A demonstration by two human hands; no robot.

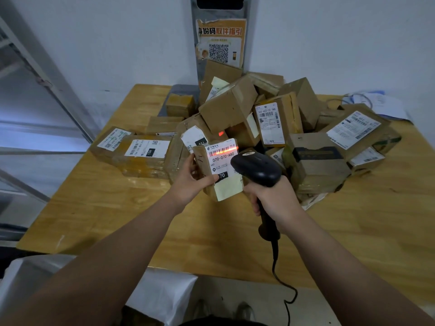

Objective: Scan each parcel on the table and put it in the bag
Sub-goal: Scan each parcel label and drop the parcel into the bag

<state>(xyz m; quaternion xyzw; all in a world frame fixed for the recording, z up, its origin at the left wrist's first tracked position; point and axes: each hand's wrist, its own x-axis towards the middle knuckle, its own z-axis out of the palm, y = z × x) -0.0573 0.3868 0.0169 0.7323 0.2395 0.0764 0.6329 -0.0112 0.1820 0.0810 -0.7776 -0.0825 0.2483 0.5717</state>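
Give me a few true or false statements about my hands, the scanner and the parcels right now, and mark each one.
1. The left hand holds a small parcel labelled 070-070-A80. True.
2. The scanner is in the left hand. False: the right hand grips it.
3. A red scan line crosses that parcel's barcode. True.
4. The scanner is cordless. False: a black cable hangs from its handle.
5. The table holds no other parcels. False: a pile of parcels lies on it.
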